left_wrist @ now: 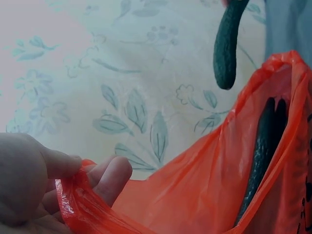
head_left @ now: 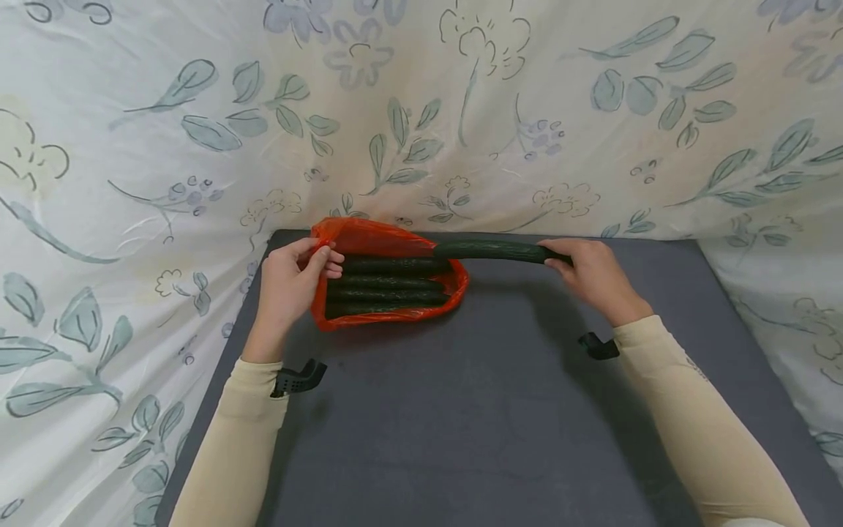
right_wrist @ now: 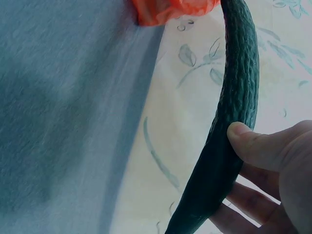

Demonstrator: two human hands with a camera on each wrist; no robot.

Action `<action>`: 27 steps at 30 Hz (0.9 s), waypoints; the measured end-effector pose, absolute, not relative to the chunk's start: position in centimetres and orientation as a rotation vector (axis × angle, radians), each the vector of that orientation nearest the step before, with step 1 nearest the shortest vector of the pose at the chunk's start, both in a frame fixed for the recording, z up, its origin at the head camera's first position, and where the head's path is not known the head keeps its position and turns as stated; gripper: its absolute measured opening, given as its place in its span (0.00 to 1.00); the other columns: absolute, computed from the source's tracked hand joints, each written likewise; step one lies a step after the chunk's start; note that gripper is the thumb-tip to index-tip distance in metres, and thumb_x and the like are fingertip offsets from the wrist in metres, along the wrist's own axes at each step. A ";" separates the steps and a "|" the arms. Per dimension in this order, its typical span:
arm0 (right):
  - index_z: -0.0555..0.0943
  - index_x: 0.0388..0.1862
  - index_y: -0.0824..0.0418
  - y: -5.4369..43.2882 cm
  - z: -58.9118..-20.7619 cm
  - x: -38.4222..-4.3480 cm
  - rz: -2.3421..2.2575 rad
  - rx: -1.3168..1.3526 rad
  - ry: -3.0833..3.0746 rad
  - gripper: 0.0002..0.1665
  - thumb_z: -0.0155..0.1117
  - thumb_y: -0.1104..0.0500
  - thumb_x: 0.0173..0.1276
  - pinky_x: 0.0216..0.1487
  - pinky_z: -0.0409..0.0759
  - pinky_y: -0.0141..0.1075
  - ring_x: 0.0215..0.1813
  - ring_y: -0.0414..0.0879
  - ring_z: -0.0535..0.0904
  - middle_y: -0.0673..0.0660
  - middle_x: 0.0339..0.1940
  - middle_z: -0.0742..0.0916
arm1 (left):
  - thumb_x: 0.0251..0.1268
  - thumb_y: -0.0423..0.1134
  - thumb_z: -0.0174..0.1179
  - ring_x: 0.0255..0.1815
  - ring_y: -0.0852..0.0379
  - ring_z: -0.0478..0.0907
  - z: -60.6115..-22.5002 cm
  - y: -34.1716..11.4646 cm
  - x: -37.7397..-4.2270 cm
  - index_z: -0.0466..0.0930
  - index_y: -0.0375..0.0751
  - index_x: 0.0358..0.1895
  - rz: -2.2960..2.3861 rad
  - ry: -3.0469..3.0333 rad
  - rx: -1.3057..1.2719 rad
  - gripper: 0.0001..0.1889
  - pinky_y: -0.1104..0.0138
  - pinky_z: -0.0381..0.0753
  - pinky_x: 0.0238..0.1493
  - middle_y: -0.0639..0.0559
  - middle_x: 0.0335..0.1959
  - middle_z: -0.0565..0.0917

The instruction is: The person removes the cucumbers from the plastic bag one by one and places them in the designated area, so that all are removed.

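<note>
An orange-red plastic bag (head_left: 375, 236) lies spread at the back of the table with its mouth facing up. Several dark green cucumbers (head_left: 388, 283) lie side by side inside it. My left hand (head_left: 296, 274) pinches the bag's rim at its left end, thumb against fingers. In my right hand (head_left: 589, 274) is another cucumber (head_left: 497, 251), gripped near its right end between thumb and fingers. It is held level, its far tip overlapping the bag's right edge in the head view. From the left wrist, that cucumber (left_wrist: 226, 53) hangs above the bag opening (left_wrist: 280, 73).
A dark grey table (head_left: 448, 410) stretches out in front of me. White cloth (head_left: 408, 95) with printed leaves and flowers hangs behind the table and along both sides. A black strap mount (head_left: 299, 377) sits on my left wrist, another mount (head_left: 598, 345) on my right.
</note>
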State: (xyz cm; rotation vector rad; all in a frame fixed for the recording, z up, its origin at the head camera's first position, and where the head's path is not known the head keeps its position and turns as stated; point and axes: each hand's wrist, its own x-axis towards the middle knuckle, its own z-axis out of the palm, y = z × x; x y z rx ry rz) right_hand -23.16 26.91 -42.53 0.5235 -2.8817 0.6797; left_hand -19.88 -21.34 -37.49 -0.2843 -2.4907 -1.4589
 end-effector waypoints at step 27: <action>0.79 0.76 0.66 33.2 -45.4 -25.4 0.600 0.505 -3.084 0.28 0.68 0.60 0.82 0.41 0.83 0.56 0.36 0.54 0.86 0.73 0.64 0.85 | 0.84 0.33 0.61 0.36 0.46 0.92 -37.4 -21.2 -19.8 0.87 0.28 0.57 -1.507 -2.463 -0.293 0.12 0.66 0.91 0.45 0.39 0.42 0.92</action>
